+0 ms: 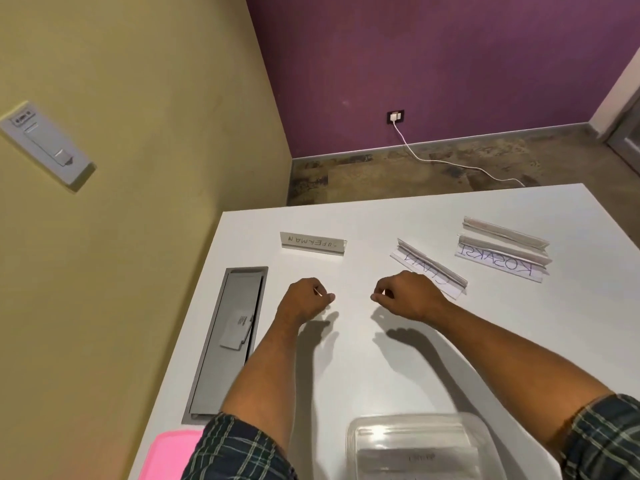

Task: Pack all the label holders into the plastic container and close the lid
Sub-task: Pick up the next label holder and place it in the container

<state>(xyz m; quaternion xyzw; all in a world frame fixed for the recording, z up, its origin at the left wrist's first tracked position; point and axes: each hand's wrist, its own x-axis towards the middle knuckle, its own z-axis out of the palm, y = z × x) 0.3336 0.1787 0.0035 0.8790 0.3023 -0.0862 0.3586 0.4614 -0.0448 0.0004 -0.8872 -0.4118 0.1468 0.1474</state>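
Several clear label holders lie on the white table (381, 358). One reading SUPERMAN (313, 244) is at the far left, and a tilted one (429, 266) sits partly behind my right hand. One reading KOSAKI (502, 261) lies at the far right with another (505, 232) just behind it. The clear plastic container (415, 445) stands at the near edge with at least one holder inside. A pink lid (169, 455) lies at the near left. My left hand (304, 301) and right hand (405, 296) hover mid-table, fingers pinched, with nothing visible in them.
A grey recessed cable tray (225, 341) is set into the table's left side, holding a white card. A yellow wall stands close on the left. Beyond the table's far edge a white cable (450, 162) runs across the floor to a wall socket.
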